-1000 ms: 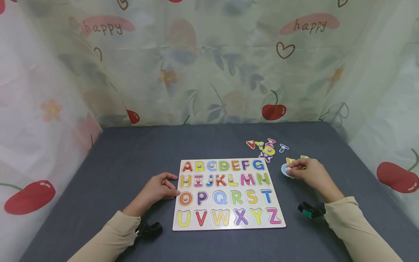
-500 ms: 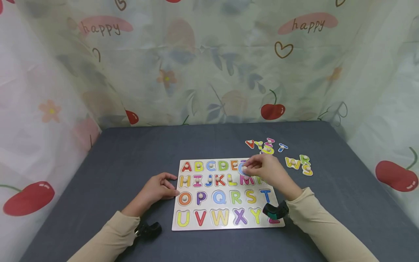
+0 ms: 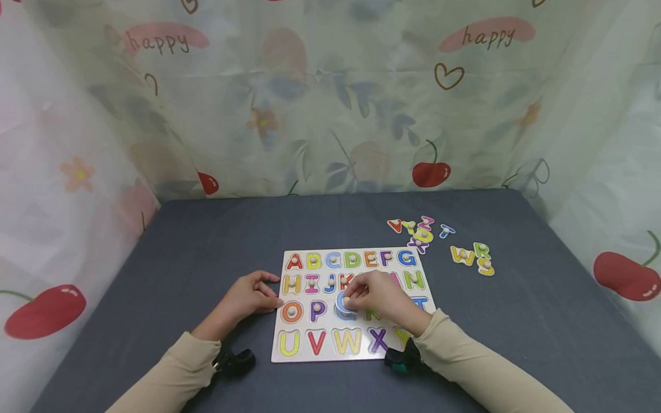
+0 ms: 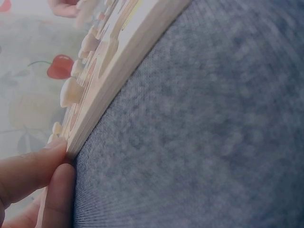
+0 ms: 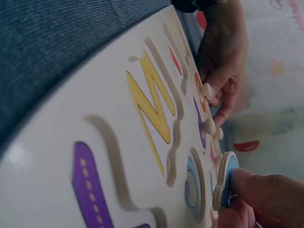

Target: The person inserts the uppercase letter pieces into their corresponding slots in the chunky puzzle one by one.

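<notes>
A white wooden alphabet puzzle board (image 3: pixel 361 357) lies on the dark cloth, with knobbed letters in its upper slots. My right hand (image 3: pixel 384 295) pinches the light blue letter Q piece (image 3: pixel 339 304) between thumb and fingers. That piece (image 5: pixel 227 178) is tilted and stands close over the blue Q recess (image 5: pixel 192 185), seen from the side in the right wrist view. My left hand (image 3: pixel 248 298) rests its fingertips on the board's left edge beside the orange O (image 3: pixel 292 312). In the left wrist view its fingers (image 4: pixel 28 173) touch the board's edge.
Beyond the board's top right corner lie several loose letters, among them a red V (image 3: pixel 395 226) and a blue T (image 3: pixel 447 231). Farther right are a yellow W (image 3: pixel 462 256), a green R (image 3: pixel 482 250) and a yellow S (image 3: pixel 485 267). A patterned curtain (image 3: pixel 320 115) surrounds the table.
The right hand has carried the blue Q piece from the loose letters at right, leftward across the board to the Q recess. The left hand has stayed at the board's edge.
</notes>
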